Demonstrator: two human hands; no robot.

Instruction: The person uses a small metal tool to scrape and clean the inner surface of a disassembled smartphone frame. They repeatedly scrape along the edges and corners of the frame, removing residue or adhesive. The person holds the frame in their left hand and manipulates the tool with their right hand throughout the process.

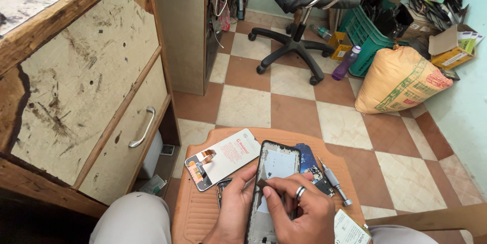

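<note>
Both hands (274, 203) around phone frame (271, 183)

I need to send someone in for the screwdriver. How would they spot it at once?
Find the round brown stool in front of the person. The screwdriver lies near its right edge, beside the blue phone cover and just beyond the right hand. It is the only slim silver metal rod there.

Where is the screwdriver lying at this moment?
In the head view, the screwdriver lies on the orange stool, near its right edge, just right of the phone frame and beside the right hand.
</note>
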